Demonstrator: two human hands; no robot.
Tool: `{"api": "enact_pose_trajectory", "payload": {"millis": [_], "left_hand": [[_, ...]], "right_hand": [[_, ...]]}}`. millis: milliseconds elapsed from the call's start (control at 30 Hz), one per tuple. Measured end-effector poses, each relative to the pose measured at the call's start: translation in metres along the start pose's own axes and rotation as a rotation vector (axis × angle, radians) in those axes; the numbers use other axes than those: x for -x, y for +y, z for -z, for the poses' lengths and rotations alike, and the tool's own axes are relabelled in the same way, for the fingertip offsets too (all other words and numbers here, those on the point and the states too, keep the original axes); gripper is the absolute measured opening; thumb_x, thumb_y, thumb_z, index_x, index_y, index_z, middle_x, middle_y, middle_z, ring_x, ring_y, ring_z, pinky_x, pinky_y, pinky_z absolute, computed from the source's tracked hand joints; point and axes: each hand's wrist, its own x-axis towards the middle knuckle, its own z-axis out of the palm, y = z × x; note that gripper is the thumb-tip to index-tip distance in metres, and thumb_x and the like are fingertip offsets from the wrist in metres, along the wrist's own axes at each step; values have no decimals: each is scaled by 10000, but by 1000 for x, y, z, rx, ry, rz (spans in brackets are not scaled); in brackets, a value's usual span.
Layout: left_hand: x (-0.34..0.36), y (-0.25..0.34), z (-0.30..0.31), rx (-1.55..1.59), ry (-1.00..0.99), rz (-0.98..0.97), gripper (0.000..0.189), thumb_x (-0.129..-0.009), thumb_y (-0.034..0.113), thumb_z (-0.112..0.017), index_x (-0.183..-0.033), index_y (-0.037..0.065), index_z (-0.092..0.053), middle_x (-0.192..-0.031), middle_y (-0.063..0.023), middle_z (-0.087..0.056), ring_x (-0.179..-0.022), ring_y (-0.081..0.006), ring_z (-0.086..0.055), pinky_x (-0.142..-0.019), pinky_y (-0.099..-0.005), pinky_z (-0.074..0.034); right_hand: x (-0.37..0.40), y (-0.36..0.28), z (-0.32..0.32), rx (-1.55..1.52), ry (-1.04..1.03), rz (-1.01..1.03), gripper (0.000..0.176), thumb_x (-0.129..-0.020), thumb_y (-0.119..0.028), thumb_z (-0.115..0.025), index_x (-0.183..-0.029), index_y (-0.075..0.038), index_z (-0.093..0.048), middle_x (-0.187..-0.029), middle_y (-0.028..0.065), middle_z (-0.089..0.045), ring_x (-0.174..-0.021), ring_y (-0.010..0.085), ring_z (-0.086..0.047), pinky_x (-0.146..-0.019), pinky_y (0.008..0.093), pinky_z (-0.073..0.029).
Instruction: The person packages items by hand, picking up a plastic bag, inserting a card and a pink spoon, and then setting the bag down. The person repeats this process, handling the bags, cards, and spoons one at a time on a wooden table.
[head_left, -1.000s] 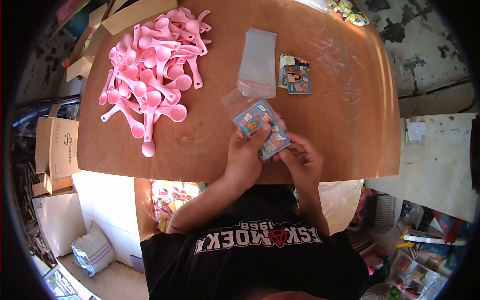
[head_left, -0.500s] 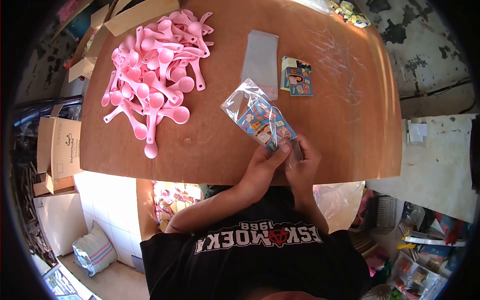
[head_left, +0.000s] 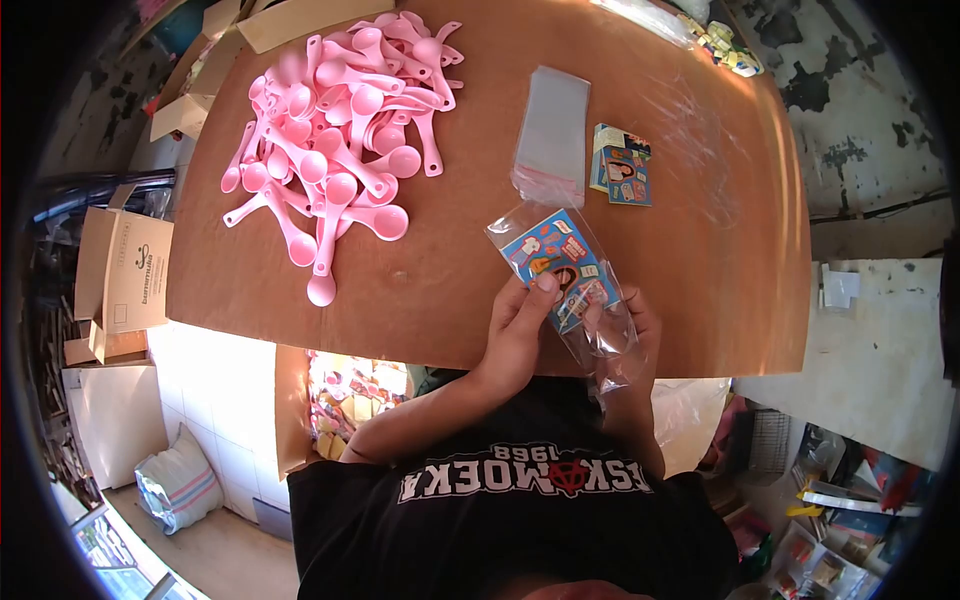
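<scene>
The left hand (head_left: 518, 325) pinches a clear bag (head_left: 507, 232) with a blue card (head_left: 548, 240) inside, thumb on top, over the card. The right hand (head_left: 643, 335) is at the bag's lower end, partly behind the film; whether it grips cannot be told. The bag is tilted above the near part of the brown table (head_left: 420, 315). Just beyond lies a stack of bags (head_left: 555, 115), with a pile of cards (head_left: 628, 180) just to its right. Well to the left is a heap of pink spoons (head_left: 340, 190). Cartons (head_left: 135, 265) stand past the table's left side.
</scene>
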Motion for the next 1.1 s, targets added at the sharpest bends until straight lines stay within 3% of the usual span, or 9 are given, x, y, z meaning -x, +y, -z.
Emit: {"api": "enact_pose_trajectory", "payload": {"millis": [233,333,400,433,500,667,867,967,1100], "left_hand": [[7,1,8,-19,-88,-52,468,-983,229,-440,-1389,23,-330,-1344,-148,-473,-1228,-217,-473,-1027,-375,-385],[4,9,9,210,-6,45,471,-974,207,-450,-1393,36,-320,-1347,-154,-473,-1235,-249,-470,-1039,-398,-379],[1,18,17,445,59,120,449,-958,173,-468,-1373,48,-349,-1306,-152,-506,-1198,-276,-503,-1033,-414,-396],[0,23,22,448,58,119,449,-958,173,-468,-1373,48,-349,-1306,-152,-506,-1198,-276,-503,-1033,-414,-396],[-1,36,33,595,73,181,425,-942,140,-478,-1346,56,-378,-1239,-145,-549,-1152,-280,-539,-1032,-422,-408],[11,58,40,518,127,138,405,-937,130,-471,-1332,80,-394,-1177,-138,-578,-1080,-277,-584,-991,-474,-444],[23,53,38,430,222,44,411,-937,136,-450,-1338,85,-381,-1195,-140,-565,-1086,-293,-576,-988,-496,-441],[28,56,39,409,263,25,404,-934,140,-452,-1328,75,-386,-1199,-147,-558,-1089,-302,-574,-987,-496,-442],[33,63,42,370,308,-29,412,-926,168,-475,-1311,49,-391,-1194,-156,-556,-1090,-315,-571,-979,-493,-453]], "right_hand": [[-2,22,-15,-101,-58,18,238,-838,-58,-674,-1032,4,-551,-942,81,-644,-768,87,-607,-675,209,-479],[-3,25,-22,166,-50,65,317,-812,-45,-700,-1082,3,-540,-956,91,-634,-810,121,-612,-689,243,-495],[-8,31,-30,665,117,767,323,-758,-20,-735,-1044,-3,-586,-947,104,-628,-855,172,-613,-723,305,-518],[-7,26,-29,668,116,768,323,-758,-20,-735,-1044,-3,-586,-947,104,-628,-855,172,-613,-723,305,-518],[-1,0,-25,1013,-295,1162,279,-716,-6,-750,-975,-12,-647,-947,117,-622,-883,220,-611,-759,356,-525],[-17,-48,-36,824,-440,895,226,-740,-48,-739,-956,-28,-676,-901,80,-639,-825,240,-628,-731,361,-527],[-146,-6,-103,1148,-554,978,208,-814,-135,-639,-1012,-80,-671,-857,111,-604,-817,273,-597,-683,390,-483],[-159,23,-119,1289,-500,1204,230,-821,-171,-633,-1027,-72,-658,-893,92,-597,-841,275,-577,-704,393,-485],[-134,19,-105,1359,-512,1157,194,-809,-185,-633,-963,-67,-642,-909,81,-584,-869,269,-564,-721,399,-469]]}}
